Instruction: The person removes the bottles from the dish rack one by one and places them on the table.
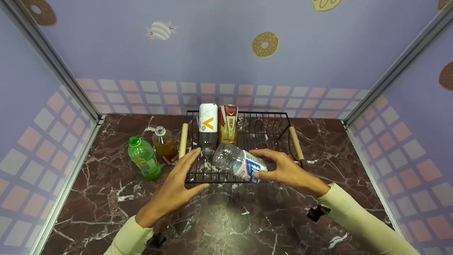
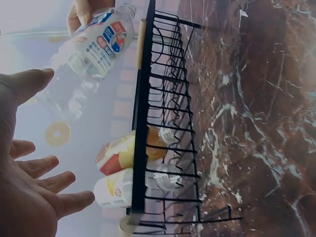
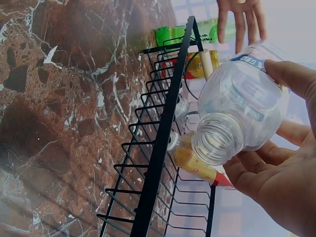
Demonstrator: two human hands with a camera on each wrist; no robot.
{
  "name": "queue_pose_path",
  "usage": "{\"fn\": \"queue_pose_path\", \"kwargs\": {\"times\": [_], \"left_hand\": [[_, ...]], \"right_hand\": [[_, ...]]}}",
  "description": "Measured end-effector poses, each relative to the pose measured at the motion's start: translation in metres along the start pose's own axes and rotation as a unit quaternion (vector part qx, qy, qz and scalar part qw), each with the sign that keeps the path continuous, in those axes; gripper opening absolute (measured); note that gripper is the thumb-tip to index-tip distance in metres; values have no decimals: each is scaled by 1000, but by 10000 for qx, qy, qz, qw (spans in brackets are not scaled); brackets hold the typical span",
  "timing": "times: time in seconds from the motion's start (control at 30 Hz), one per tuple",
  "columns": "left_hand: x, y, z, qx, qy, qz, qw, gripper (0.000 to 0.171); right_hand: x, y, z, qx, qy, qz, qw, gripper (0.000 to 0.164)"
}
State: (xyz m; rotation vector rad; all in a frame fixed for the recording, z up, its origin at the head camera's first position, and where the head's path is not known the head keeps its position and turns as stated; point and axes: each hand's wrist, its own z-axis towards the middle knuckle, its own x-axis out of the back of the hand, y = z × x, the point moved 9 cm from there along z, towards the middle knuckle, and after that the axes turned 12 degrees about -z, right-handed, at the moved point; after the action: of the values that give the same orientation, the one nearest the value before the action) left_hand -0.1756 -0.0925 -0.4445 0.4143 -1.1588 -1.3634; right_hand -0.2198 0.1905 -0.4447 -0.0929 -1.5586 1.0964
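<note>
My right hand point(image 1: 283, 168) grips a clear plastic bottle point(image 1: 229, 157) with a blue-and-white label, tilted over the front of a black wire basket point(image 1: 263, 112). Its uncapped mouth point(image 3: 217, 140) shows in the right wrist view, on the side toward my right wrist. With fingers spread and holding nothing, my left hand point(image 1: 173, 189) hovers at the basket's front left, its palm toward that bottle. Inside the basket, side by side on the left, lie a white-labelled clear bottle point(image 1: 208, 118) and a red-and-gold-labelled bottle point(image 1: 228, 124), necks toward me.
Left of the basket stand a green bottle point(image 1: 145, 161) and an uncapped bottle of amber colour point(image 1: 166, 147). Wooden handles point(image 1: 296, 143) flank the basket's two ends. The dark marbled tabletop point(image 1: 226, 219) is enclosed by patterned walls point(image 1: 223, 53) at the back and sides.
</note>
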Motion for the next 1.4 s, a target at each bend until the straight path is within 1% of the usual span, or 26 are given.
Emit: {"fn": "queue_pose_path", "kwargs": {"times": [0.1, 0.23, 0.4, 0.57, 0.77, 0.9, 1.1, 1.27, 1.4], "left_hand": [[-4, 6, 1, -54, -99, 29, 9999, 102], [-11, 13, 3, -190, -287, 46, 9994, 101], [-20, 21, 10, -364, -640, 147, 9972, 101], [-27, 25, 14, -464, -894, 210, 9947, 96], [-34, 27, 19, -388, -1174, 344, 9917, 93], [-40, 28, 23, -381, -1386, 600, 9878, 91], [-48, 26, 28, -185, -1593, 849, 9834, 91], [-53, 23, 29, -19, -1773, 859, 9804, 88], [-57, 21, 29, 279, -1957, 719, 9776, 85]], "right_hand": [[-3, -3, 2, 80, -27, -239, 9997, 72], [-7, -8, 2, 163, -86, -397, 9990, 72], [-9, -13, 0, 266, -116, -531, 9982, 69], [-13, -16, 0, 317, -167, -613, 9975, 66], [-15, -21, -3, 445, -212, -661, 9966, 66], [-17, -26, -4, 571, -244, -733, 9954, 66], [-21, -34, -7, 827, -268, -890, 9922, 66], [-23, -41, -9, 1108, -215, -968, 9889, 66], [-24, -44, -9, 1205, -170, -1051, 9870, 66]]}}
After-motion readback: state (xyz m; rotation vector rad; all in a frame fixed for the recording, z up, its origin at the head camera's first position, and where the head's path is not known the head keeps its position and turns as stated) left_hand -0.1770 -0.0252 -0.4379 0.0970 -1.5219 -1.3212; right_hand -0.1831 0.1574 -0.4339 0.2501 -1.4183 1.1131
